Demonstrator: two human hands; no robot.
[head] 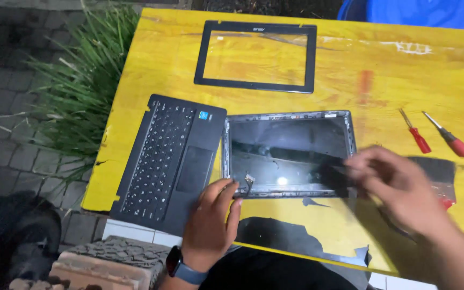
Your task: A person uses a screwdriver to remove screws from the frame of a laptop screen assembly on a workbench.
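A dismantled black laptop lies flat on a yellow table. Its keyboard half is at the left and its bare screen panel at the right. My left hand, with a watch on the wrist, rests on the panel's lower left corner, fingertips by a small loose cable. My right hand is blurred over the panel's lower right corner. It pinches a dark strip or tool that I cannot make out.
The removed black screen bezel lies at the back of the table. Red-handled screwdrivers lie at the right, beside a small plastic bag. Grass and paving stones are off the table's left edge. A blue container stands behind.
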